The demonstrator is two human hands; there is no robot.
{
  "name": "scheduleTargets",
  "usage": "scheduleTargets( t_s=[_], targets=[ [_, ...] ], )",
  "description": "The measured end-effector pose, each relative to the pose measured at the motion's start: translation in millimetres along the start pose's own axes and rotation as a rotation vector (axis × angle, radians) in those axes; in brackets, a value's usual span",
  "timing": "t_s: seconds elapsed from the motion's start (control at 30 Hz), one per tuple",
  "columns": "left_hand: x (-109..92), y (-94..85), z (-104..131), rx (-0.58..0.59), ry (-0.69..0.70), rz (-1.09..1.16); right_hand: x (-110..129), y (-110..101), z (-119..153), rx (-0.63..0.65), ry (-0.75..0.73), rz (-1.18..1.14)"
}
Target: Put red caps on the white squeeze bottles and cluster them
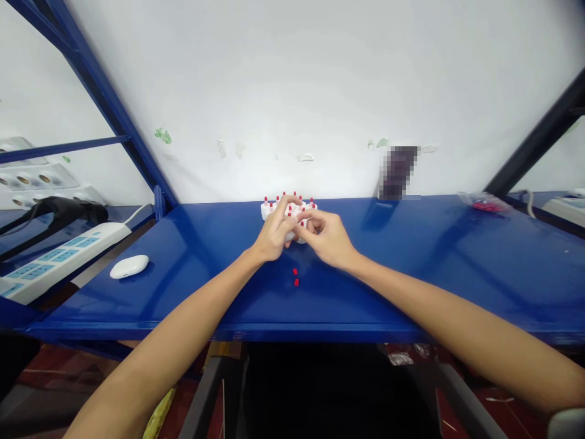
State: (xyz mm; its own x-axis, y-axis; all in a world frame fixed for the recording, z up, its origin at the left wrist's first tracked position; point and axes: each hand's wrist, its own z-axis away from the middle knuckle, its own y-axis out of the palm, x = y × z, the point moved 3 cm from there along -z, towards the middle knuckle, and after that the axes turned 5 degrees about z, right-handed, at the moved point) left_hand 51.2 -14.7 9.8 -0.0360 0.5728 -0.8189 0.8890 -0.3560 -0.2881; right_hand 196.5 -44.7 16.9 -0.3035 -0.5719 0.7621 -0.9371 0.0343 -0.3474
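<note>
On the blue table (219, 244), near its back, stands a cluster of several small white bottles (265, 210) with red tips. My left hand (270, 236) is closed around a small white bottle (289, 236) in front of this cluster, its index finger arched over the top. From the right, my right hand (329, 236) meets it with thumb and index finger pinched together at the held bottle's upper end. Whatever sits in that pinch is hidden by the fingers. Two small red caps, a farther cap (295, 272) and a nearer cap (297, 282), lie in front of my hands.
A white oval case (130, 267) rests at the table's left, beside a white power strip (68, 256). A dark pixelated upright object (398, 173) leans against the wall. Farther right lies a clear bag with red pieces (485, 205). Blue frame posts (107, 103) rise at the left.
</note>
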Motion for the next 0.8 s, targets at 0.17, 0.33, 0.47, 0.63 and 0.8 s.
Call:
scheduleTargets(
  t_s=[0.17, 0.33, 0.47, 0.63, 0.8],
  targets=[
    [3, -18.8, 0, -0.205, 0.151, -0.258, -12, -26, -13, -0.192, 0.022, 0.153],
    [11, -25.6, 0, -0.211, 0.181, -0.395, -26, -26, -19, -0.100, 0.073, 0.254],
    [10, -21.9, -2, -0.175, 0.174, -0.475, -31, -18, -18, -0.022, 0.084, 0.292],
    [6, -20.5, -3, -0.162, 0.165, -0.506, -29, -17, -18, 0.013, 0.056, 0.362],
    [8, -20.6, -4, -0.137, 0.151, -0.541, -29, -22, -18, -0.001, 0.069, 0.392]
  ],
)
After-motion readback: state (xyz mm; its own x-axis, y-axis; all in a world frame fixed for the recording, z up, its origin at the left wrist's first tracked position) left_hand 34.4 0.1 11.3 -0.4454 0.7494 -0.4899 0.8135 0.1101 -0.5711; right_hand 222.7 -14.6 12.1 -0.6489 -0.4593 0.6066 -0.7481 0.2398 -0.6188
